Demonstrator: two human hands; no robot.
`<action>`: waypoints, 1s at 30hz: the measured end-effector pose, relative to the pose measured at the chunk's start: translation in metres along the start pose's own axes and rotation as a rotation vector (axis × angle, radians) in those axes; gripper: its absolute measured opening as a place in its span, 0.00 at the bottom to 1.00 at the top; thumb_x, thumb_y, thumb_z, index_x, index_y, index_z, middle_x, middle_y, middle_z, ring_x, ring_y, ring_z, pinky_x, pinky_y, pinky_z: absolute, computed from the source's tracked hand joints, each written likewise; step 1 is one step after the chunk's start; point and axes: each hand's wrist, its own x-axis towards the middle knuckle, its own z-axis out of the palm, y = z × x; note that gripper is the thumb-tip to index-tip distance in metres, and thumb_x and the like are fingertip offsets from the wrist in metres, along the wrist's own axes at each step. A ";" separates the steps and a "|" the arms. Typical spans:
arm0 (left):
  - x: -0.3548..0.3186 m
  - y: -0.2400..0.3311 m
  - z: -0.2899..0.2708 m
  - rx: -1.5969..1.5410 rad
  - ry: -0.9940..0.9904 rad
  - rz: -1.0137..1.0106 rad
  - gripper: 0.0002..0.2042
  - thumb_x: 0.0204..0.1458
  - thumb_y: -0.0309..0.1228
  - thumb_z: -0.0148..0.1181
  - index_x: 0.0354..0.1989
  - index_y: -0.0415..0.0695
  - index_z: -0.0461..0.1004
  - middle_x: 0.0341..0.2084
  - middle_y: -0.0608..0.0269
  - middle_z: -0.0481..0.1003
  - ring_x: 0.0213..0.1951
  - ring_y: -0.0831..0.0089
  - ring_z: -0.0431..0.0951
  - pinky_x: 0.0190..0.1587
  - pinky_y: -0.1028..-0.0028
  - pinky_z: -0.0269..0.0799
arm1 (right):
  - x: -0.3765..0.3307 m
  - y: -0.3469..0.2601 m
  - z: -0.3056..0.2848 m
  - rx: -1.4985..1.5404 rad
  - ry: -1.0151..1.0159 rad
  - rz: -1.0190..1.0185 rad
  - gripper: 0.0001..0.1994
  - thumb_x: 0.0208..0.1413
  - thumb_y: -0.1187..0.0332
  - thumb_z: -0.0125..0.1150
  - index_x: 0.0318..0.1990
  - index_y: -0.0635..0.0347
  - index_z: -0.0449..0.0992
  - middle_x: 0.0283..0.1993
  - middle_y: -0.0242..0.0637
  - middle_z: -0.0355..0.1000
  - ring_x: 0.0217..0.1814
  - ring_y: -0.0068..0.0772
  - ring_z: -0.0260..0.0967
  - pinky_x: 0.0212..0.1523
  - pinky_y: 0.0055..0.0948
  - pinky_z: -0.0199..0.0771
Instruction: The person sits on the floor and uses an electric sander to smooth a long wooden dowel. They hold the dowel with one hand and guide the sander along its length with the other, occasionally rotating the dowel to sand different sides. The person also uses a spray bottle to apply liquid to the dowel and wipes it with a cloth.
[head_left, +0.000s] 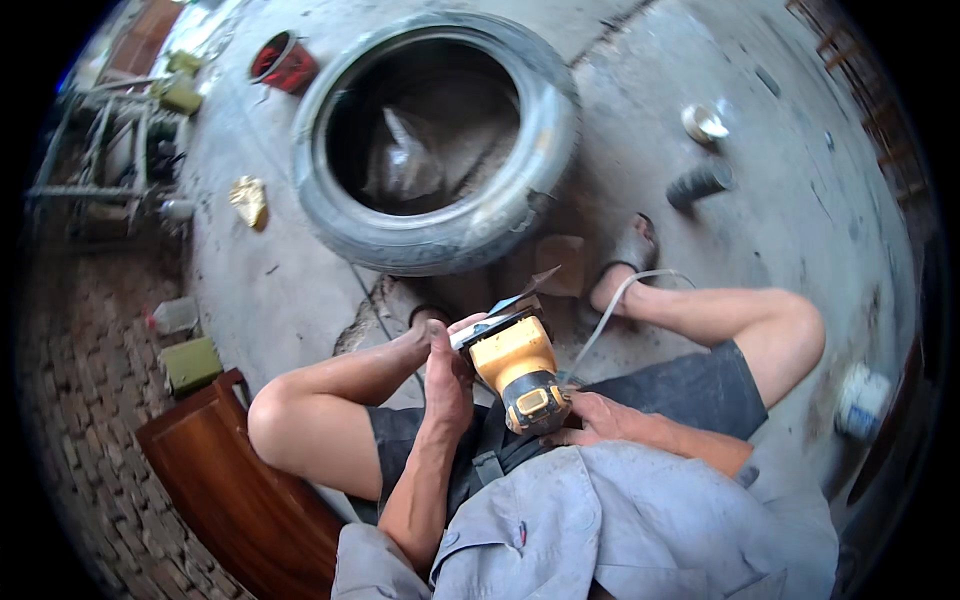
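Observation:
A yellow and black power sander is held over my lap, its flat pad turned away from me. My left hand is closed on the pad's left edge, with the thumb up and the fingers partly hidden behind it. A loose piece of sandpaper sticks out from the pad, bent away at its far corner. My right hand is wrapped round the rear of the sander's body near my waist; some of its fingers are hidden. A pale cord curves beside the sander toward my right foot.
A large tyre lies flat ahead, with a clear plastic bag inside its ring. A red bucket stands far left. A dark cylinder and a white roll are to the right. A brown wooden panel lies near left.

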 end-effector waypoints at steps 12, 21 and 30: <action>-0.011 -0.025 0.020 0.175 -0.088 -0.020 0.23 0.57 0.35 0.62 0.58 0.37 0.69 0.48 0.57 0.76 0.51 0.71 0.75 0.58 0.71 0.68 | -0.035 -0.024 -0.056 -0.175 0.496 0.043 0.13 0.64 0.67 0.57 0.51 0.66 0.69 0.40 0.41 0.74 0.40 0.28 0.75 0.42 0.32 0.76; -0.026 -0.008 0.030 0.334 -0.179 0.047 0.28 0.53 0.38 0.66 0.60 0.36 0.67 0.49 0.58 0.74 0.51 0.73 0.74 0.58 0.73 0.67 | -0.018 -0.036 -0.035 -0.214 0.528 0.033 0.26 0.62 0.46 0.63 0.41 0.66 0.68 0.30 0.42 0.70 0.30 0.32 0.67 0.33 0.35 0.69; -0.051 0.006 0.035 0.457 -0.339 0.028 0.34 0.51 0.38 0.72 0.63 0.35 0.64 0.51 0.58 0.71 0.53 0.74 0.71 0.58 0.74 0.65 | -0.043 -0.070 -0.030 -0.132 0.490 0.166 0.27 0.56 0.48 0.70 0.26 0.65 0.68 0.21 0.34 0.63 0.25 0.25 0.58 0.26 0.33 0.60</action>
